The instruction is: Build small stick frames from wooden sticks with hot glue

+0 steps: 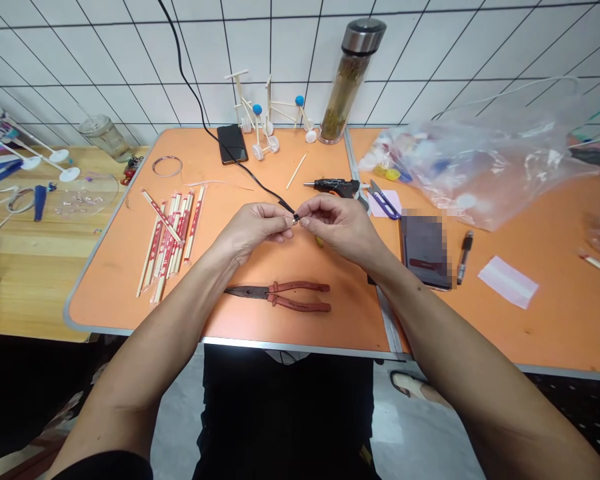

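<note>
My left hand (260, 227) and my right hand (337, 227) meet above the orange table, thumbs and fingertips pinched together. Between them is a small dark piece (296, 218), too small to name. A black cord (205, 117) comes down from the upper left and reaches the same spot; whether it joins the piece I cannot tell. Long-nose pliers (280, 295) with red handles lie below my hands. Just beyond my right hand rests a black glue gun (335, 187), partly hidden. Wrapped chopsticks (173, 233) lie left of my left hand.
At the back stand stick models (275, 117) with white wheels, a phone (232, 144) and a tea bottle (350, 80). On the right are blue-handled snips (384, 200), another phone (425, 250), a marker (465, 257) and a plastic bag (480, 160). A wooden table (40, 300) adjoins the left.
</note>
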Tool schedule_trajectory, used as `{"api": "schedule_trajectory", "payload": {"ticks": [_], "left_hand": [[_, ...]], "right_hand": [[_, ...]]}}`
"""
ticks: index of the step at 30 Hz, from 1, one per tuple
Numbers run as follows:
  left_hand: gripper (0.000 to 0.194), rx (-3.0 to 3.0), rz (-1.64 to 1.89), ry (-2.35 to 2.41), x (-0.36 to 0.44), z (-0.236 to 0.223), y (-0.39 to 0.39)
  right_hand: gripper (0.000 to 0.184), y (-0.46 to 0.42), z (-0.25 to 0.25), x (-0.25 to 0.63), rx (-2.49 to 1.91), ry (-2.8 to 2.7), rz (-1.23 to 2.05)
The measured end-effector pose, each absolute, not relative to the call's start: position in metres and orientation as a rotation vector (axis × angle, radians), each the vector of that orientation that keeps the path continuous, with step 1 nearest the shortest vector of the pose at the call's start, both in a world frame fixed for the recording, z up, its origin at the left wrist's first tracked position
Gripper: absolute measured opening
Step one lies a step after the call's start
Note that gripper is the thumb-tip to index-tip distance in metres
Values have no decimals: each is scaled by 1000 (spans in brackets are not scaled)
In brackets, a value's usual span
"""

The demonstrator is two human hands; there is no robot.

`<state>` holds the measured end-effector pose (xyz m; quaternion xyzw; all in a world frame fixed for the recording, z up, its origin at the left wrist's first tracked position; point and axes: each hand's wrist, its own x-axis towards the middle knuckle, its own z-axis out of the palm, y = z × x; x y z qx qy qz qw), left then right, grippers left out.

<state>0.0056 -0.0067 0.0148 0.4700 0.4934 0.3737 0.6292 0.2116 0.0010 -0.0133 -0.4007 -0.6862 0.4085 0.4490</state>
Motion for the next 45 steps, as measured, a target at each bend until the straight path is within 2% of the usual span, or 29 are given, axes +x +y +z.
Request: {"api": "schedule_trajectory", "payload": {"ticks": [15, 19, 30, 45], "left_hand": [[4, 1146, 792, 1075, 3, 13, -6], [9, 1165, 765, 1064, 2, 15, -7], [8, 1100, 695, 1032, 0, 15, -6], [3, 1085, 694, 979, -3, 11, -5]], "right_hand": [[10, 2, -11, 214, -967, -1715, 1145], [10, 3, -12, 215, -942, -1729, 1157], [5, 2, -12, 217, -893, -1811, 1103], [11, 0, -12, 217, -828, -1876, 919]]}}
